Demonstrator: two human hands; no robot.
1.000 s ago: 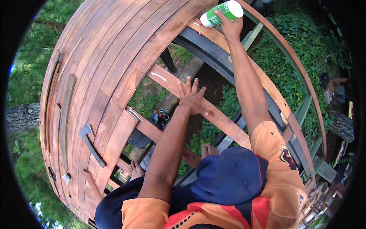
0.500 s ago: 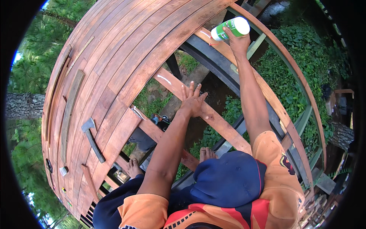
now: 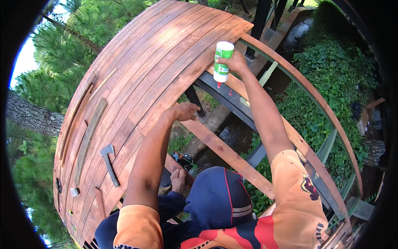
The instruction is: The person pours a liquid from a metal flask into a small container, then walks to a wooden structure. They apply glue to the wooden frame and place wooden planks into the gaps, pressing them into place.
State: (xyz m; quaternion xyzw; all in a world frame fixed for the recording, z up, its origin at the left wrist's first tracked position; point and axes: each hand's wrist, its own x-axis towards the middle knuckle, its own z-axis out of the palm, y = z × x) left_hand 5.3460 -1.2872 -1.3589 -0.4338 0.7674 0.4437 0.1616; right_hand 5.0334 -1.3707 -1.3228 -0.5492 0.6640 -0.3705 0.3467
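My right hand [image 3: 233, 62] is wrapped round a white and green glue bottle [image 3: 224, 52]. The bottle is upside down, its red nozzle [image 3: 219, 85] pointing at the wooden joist [image 3: 238, 86] on the far right. My left hand [image 3: 184, 112] is at the far end of a nearer wooden joist [image 3: 228, 151], beside the edge of the deck boards [image 3: 161, 62]. Its fingers are loosely bent and partly apart, and nothing shows in them. Whether they touch the wood I cannot tell.
An axe [image 3: 110, 164], loose wood strips [image 3: 89, 133] and a short wood piece [image 3: 99, 201] lie on the deck. Gaps between the joists show the ground below. My foot [image 3: 178, 180] rests on the framing. A curved rim board [image 3: 331, 99] bounds the right side.
My left hand has lifted off the middle of the joist and moved to its far end. The bottle, earlier tilted sideways, is now nozzle down. My foot has shifted right, and the view has tilted.
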